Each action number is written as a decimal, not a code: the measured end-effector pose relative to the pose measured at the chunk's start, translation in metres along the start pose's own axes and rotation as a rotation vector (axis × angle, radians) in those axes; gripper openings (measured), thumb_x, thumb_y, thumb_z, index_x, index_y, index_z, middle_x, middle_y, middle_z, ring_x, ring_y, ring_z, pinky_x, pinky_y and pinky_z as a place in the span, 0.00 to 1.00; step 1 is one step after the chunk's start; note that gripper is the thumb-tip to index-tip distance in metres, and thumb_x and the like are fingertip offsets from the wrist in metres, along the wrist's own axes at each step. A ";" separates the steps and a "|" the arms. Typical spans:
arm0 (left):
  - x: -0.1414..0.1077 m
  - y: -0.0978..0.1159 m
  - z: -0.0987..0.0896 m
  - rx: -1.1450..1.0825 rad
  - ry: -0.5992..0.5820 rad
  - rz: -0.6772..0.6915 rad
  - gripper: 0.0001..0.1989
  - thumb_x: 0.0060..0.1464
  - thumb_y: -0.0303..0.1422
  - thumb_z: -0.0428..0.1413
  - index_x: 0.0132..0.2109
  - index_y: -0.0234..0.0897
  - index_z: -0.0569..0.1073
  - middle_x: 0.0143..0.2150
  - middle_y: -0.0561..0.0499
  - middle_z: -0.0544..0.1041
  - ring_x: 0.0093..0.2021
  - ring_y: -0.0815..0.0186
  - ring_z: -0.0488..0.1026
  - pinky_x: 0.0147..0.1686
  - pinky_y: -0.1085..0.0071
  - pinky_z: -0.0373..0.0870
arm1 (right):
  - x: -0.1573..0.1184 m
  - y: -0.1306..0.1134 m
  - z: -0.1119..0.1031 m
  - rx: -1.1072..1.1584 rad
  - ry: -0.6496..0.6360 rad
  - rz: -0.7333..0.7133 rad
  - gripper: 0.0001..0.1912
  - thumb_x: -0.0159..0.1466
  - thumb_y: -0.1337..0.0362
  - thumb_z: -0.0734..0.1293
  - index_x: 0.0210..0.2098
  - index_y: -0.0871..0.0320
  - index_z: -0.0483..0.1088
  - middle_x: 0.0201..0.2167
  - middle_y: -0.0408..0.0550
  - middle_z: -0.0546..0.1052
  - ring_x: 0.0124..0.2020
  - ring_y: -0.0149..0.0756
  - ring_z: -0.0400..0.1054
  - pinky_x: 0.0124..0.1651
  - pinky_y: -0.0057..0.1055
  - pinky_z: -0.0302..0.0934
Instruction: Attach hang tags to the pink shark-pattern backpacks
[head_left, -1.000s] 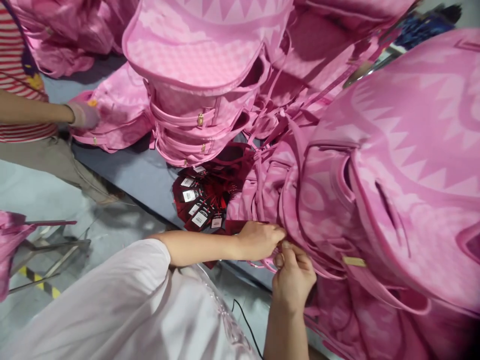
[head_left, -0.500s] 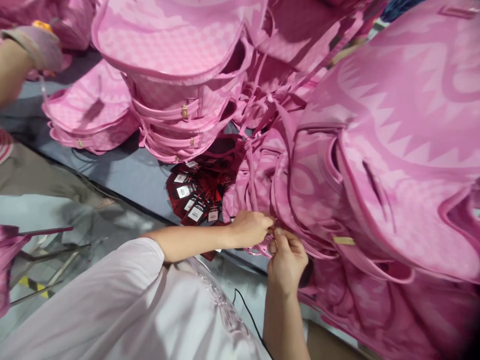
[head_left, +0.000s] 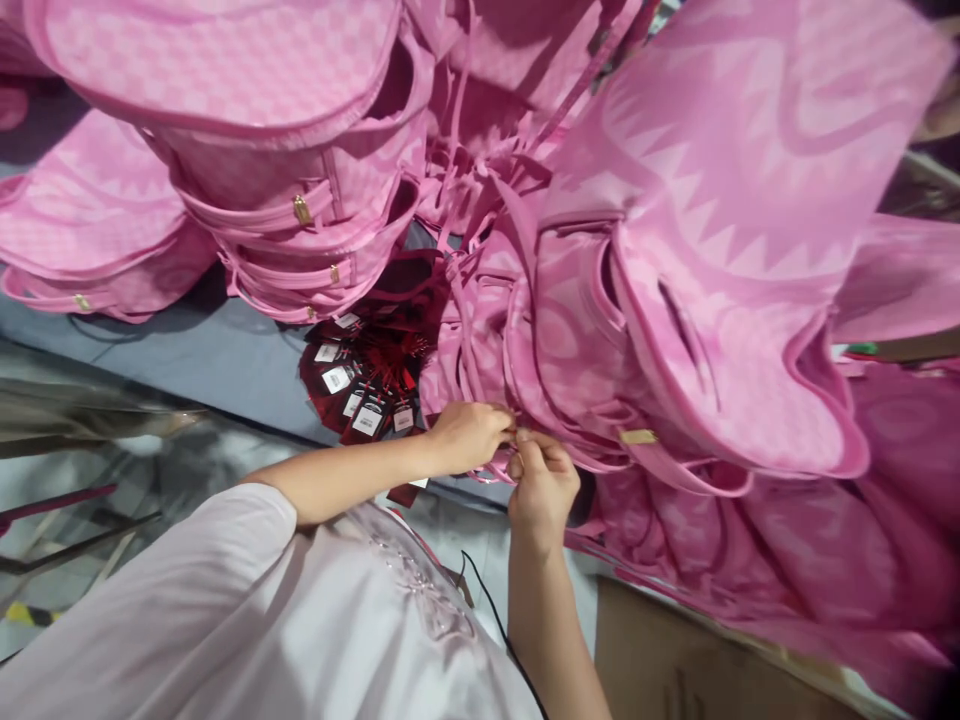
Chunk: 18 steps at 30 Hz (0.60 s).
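My left hand (head_left: 472,436) and my right hand (head_left: 543,480) meet fingertip to fingertip at the near edge of a pile of pink bags (head_left: 480,340). Both are closed in a pinch on something small that I cannot make out. Just above and to the right stands a large pink patterned bag (head_left: 585,300) with a gold metal plate (head_left: 638,436) on its strap. Left of my left hand, black and red hang tags with white labels (head_left: 367,418) lie fanned out.
Stacked pink checkered bags (head_left: 300,170) stand at the upper left on the grey-blue table (head_left: 187,365), beside another pink bag (head_left: 97,220). More pink bags (head_left: 787,540) lie at the lower right, above a cardboard box (head_left: 675,650). A thin black cord (head_left: 491,605) hangs below my hands.
The view has shifted right, so the bags and my hands appear further left. The other person's gloved hand at the upper left is out of view. My hands keep their pinch together.
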<state>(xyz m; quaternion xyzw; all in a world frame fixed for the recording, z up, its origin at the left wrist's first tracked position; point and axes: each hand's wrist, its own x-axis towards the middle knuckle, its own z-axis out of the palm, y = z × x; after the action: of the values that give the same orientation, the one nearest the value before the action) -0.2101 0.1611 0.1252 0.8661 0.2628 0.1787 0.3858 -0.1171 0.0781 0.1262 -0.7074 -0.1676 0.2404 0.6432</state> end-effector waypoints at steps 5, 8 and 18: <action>0.000 -0.001 0.003 0.126 0.108 0.039 0.10 0.63 0.29 0.48 0.43 0.35 0.74 0.42 0.47 0.79 0.42 0.62 0.78 0.36 0.68 0.72 | 0.000 0.000 0.001 -0.014 0.011 -0.023 0.16 0.47 0.58 0.76 0.27 0.61 0.70 0.11 0.32 0.63 0.14 0.22 0.51 0.18 0.23 0.44; 0.000 0.000 0.007 0.193 0.105 0.100 0.12 0.65 0.31 0.45 0.45 0.35 0.73 0.42 0.45 0.77 0.42 0.62 0.77 0.36 0.69 0.72 | 0.000 0.000 0.002 -0.014 0.021 -0.021 0.13 0.48 0.60 0.75 0.27 0.60 0.70 0.12 0.33 0.63 0.14 0.22 0.52 0.18 0.22 0.45; -0.012 -0.058 -0.040 0.211 0.181 0.049 0.13 0.67 0.35 0.45 0.48 0.37 0.72 0.51 0.47 0.75 0.50 0.66 0.71 0.45 0.72 0.68 | -0.010 -0.007 -0.014 -0.324 0.028 -0.015 0.17 0.52 0.52 0.75 0.31 0.60 0.74 0.15 0.36 0.65 0.18 0.27 0.55 0.22 0.27 0.49</action>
<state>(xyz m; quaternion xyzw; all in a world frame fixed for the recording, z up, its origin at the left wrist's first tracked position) -0.2585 0.2095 0.1054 0.8883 0.2928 0.2370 0.2627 -0.1169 0.0621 0.1352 -0.8039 -0.2005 0.1953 0.5248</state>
